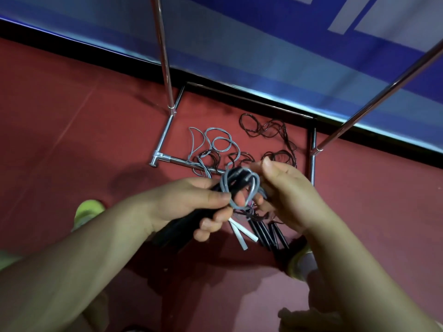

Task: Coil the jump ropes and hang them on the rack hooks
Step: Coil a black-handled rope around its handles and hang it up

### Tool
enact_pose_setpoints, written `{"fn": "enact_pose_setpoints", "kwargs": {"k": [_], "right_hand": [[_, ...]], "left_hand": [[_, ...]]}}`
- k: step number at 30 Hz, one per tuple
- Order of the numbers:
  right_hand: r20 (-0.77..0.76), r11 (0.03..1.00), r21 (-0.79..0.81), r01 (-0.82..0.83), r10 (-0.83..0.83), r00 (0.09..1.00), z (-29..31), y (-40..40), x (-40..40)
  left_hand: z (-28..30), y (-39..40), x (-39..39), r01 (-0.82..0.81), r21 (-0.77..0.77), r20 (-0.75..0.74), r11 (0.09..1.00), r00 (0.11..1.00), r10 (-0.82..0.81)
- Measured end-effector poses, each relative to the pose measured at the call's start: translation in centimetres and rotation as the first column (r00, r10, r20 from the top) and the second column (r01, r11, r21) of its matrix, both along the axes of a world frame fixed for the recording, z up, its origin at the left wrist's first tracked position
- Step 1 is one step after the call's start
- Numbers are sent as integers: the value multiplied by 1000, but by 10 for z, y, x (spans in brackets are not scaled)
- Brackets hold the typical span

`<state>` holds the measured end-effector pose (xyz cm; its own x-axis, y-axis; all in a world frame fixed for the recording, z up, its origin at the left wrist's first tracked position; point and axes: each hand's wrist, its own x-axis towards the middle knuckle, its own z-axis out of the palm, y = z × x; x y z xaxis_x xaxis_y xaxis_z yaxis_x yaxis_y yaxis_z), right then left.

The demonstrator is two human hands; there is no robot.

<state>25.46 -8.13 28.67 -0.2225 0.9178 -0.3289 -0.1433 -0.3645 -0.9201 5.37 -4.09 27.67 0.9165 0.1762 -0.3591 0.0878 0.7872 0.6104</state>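
Note:
My left hand [191, 204] grips the black handles [177, 227] of a jump rope, with grey cord [239, 188] looped around their top ends. My right hand [285, 195] pinches that grey cord loop from the right side. More grey cord [215, 142] trails down onto the red floor in loose loops. A dark brown jump rope [266, 130] lies tangled on the floor beyond it. Two white handles [239, 233] and several black handles [268, 233] lie below my hands.
The chrome rack's base frame [165, 133] sits on the red floor, with two upright poles [164, 51] rising left and right. A blue banner wall [263, 44] stands behind. Yellow-green shoes [87, 212] show at the lower left and by my right wrist.

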Motion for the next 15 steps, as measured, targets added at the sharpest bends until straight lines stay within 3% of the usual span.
{"fn": "enact_pose_setpoints", "kwargs": {"k": [3,9,11,15], "right_hand": [[136,990,115,-77,61,989,-3,0,-2],[343,989,139,47,-93,935,-16,-2,-8],[506,983,177,49,-134,852,-19,-4,-11],[818,981,188,-42,-133,560,-21,-11,-15]], "left_hand": [[2,1,-3,-134,-21,-138,991,982,130],[2,2,-3,-174,77,-289,982,939,188],[1,1,-2,-95,206,-365,974,916,166],[0,-4,4,-33,305,-484,952,855,185]]}}
